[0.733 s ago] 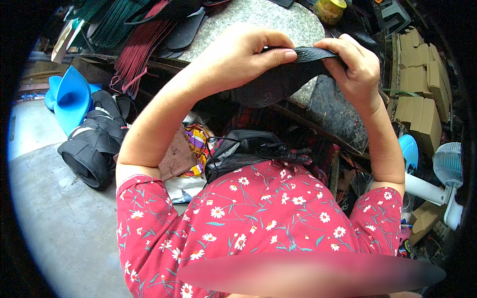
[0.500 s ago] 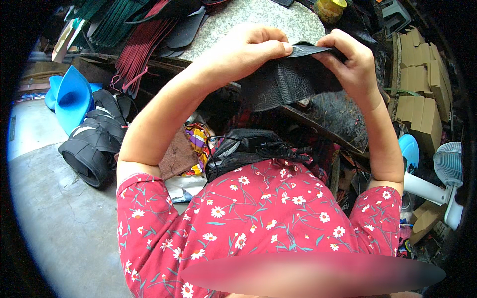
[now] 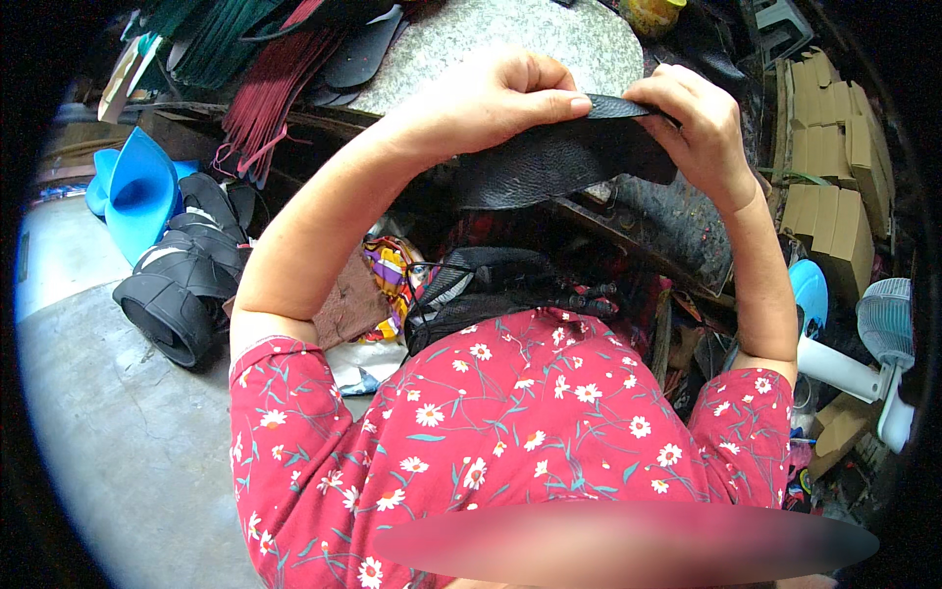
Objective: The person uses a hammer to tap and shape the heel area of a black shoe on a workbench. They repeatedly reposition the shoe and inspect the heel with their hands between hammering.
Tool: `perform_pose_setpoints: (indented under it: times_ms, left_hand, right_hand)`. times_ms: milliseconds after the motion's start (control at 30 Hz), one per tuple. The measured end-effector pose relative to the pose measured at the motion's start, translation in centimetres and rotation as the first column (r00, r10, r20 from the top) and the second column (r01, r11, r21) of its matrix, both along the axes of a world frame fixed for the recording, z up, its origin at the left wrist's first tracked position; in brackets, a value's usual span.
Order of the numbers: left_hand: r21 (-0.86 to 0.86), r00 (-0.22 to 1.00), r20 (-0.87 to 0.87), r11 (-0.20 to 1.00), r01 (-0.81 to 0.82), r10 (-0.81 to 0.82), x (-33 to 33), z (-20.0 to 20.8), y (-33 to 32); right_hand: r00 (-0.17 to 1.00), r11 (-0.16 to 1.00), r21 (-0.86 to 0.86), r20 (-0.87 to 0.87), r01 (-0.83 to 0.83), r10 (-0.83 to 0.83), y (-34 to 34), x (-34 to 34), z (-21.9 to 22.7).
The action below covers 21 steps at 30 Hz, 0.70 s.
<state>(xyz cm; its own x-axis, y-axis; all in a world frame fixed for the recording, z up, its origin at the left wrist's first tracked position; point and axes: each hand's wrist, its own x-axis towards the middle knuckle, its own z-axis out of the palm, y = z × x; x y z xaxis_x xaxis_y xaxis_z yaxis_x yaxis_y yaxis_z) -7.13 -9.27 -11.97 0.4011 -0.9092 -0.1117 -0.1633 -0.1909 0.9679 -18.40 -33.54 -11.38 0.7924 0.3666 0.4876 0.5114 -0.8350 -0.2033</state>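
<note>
- Black leather piece [image 3: 549, 167]: seen from my distant seat at one o'clock, raised in both hands, its broad part hanging below the pinched upper edge.
- Left hand [image 3: 515, 100]: between twelve and one o'clock; fingers closed on the upper edge, thumb laid along it.
- Right hand [image 3: 708, 133]: at two o'clock; fingers narrowed on the same edge, with a short bare stretch between the two grips.
- Handling: I judge the piece light and bendable, firm enough to hold a curve, and hardly fragile. The grained face looks slightly glossy, so I would expect modest slip under a loose pinch.
- Where to hold: I would favour the upper edge, thumb against fingers at two separate points, since the hanging part would likely swing from one.
- Pale speckled surface [image 3: 530, 34]: beyond the hands, toward twelve o'clock.
</note>
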Motion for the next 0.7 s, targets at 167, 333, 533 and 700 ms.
perform_pose_setpoints:
  times_ms: [167, 333, 533, 700]
  left_hand:
    - [0.042, 0.985, 0.17, 0.999, 0.023, -0.03, 1.1, 0.3, 0.9]
    - [-0.004, 1.0, -0.003, 1.0, 0.014, -0.014, 1.6, 0.3, 1.3]
    - [-0.061, 0.964, 0.24, 0.99, 0.13, -0.112, 1.7, 0.8, 0.0]
    - [0.014, 0.959, 0.236, 0.987, 0.159, -0.157, 2.1, 2.1, 0.5]
  right_hand:
    - [0.974, 0.95, 0.302, -0.225, 0.079, -0.009, -1.2, 0.4, -0.2]
    - [0.81, 0.785, 0.616, -0.492, 0.063, 0.32, -1.2, 0.8, 1.3]
    - [0.772, 0.946, 0.324, -0.593, -0.033, 0.23, 0.1, 1.9, 2.2]
    - [0.843, 0.965, 0.263, -0.515, -0.019, 0.156, -0.1, 1.6, 2.9]
